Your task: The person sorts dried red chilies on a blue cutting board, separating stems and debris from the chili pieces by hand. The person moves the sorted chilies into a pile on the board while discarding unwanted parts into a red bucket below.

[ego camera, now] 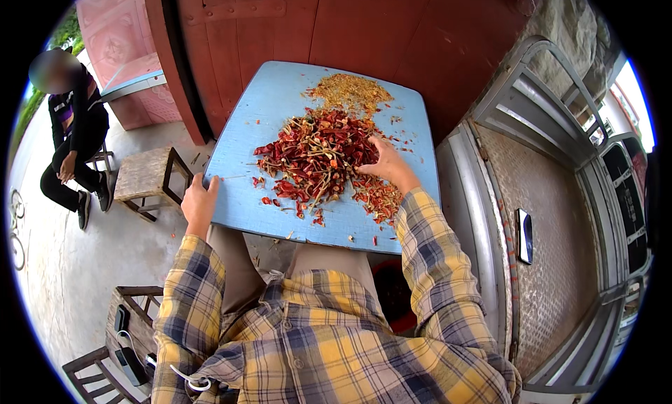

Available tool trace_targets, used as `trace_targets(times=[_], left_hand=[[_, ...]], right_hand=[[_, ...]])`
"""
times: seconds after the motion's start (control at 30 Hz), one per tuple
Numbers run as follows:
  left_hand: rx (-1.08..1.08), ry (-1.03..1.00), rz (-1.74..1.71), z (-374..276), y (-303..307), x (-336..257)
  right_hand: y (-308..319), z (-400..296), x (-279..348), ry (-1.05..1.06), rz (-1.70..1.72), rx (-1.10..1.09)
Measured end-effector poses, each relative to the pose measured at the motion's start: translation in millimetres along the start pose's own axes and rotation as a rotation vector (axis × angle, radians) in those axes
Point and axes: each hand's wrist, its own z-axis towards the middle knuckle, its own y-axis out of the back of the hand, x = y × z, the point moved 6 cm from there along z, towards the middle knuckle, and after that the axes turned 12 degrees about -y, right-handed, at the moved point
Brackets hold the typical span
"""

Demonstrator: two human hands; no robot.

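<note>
A heap of dried red chili peppers (320,152), mixed with pale stems, lies on a light blue tabletop (236,141). My right hand (389,165) is at the heap's right side, thumb and fingers spread against the chilies, with nothing plainly held. At the table's left front corner rests my left hand (199,200), thumb near the top and fingers about the edge; whether it grips the edge is unclear. Yellowish chili seeds (352,92) form a patch behind the heap. Below my right wrist is a smaller pile of chili bits and seeds (377,197).
A wooden stool (144,176) stands left of the table, near a seated person (76,131). Black devices with a cable lie on wooden seating (131,320) at lower left. A red tub (404,320) sits by my right leg. On the right, a metal truck bed (556,220) holds a phone (525,236).
</note>
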Motion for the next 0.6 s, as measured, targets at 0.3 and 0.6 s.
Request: trace_targets(times=[0.3, 0.6], left_hand=[[0.003, 0.015, -0.003, -1.6, 3.5, -2.8], [0.046, 0.041, -0.009, -1.9, 4.3, -7.0]], right_hand=[[8.3, -8.3, 24.8, -0.116, 0.415, 0.214], [13.0, -76.6, 72.2, 0.143, 0.112, 0.135]])
